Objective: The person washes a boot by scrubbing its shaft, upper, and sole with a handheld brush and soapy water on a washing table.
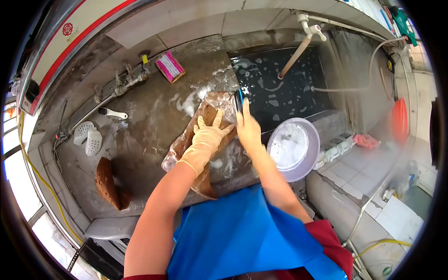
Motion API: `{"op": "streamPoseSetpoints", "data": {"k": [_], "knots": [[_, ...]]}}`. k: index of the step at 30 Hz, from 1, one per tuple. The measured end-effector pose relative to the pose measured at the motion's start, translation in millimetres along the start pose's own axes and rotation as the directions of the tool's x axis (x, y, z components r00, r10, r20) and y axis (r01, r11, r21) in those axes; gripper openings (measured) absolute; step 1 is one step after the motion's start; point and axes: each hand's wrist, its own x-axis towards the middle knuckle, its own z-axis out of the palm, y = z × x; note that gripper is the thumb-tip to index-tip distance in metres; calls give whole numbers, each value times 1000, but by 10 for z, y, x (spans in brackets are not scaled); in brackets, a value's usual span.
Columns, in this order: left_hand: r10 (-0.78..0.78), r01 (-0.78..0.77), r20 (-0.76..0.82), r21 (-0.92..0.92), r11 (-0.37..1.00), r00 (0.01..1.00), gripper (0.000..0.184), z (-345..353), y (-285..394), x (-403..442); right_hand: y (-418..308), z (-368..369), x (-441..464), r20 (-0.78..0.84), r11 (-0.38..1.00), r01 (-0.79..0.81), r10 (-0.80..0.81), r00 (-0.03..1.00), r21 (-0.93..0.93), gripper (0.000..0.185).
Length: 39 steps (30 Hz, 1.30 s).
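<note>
My left hand, in a pale glove, presses with spread fingers on a wet, soapy brown piece that lies on the grey counter. Just right of it, my bare right hand is closed around a dark brush with a blue edge, at the far right end of the brown piece. The brush is partly hidden by the fingers and slightly blurred. White foam lies around the piece.
Right of my hands are a basin of suds and a dark water tank with a pipe. A pink sponge, white brush, white perforated pieces and brown item lie on the counter.
</note>
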Motion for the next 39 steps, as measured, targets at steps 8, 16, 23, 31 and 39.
{"op": "streamPoseSetpoints", "data": {"k": [8, 16, 23, 31, 39], "knots": [[-31, 30, 29, 18, 999, 999, 99, -45, 58, -42, -256, -127, 181, 48, 994, -101, 99, 994, 42, 56], [-20, 19, 34, 26, 999, 999, 103, -17, 51, -13, -37, -16, -127, 15, 975, -151, 150, 989, 163, 57], [-13, 11, 29, 43, 999, 1000, 103, -8, 43, -10, 133, 141, -972, -2, 918, -225, 239, 971, 326, 61], [-9, 9, -14, -11, 1000, 1000, 101, 29, 56, -2, 349, 296, -895, -140, 931, -94, 152, 978, 353, 62], [-4, 10, -45, 128, 992, 999, 101, 66, 58, -31, 117, 13, -175, 12, 885, -179, 192, 981, 430, 61]]}}
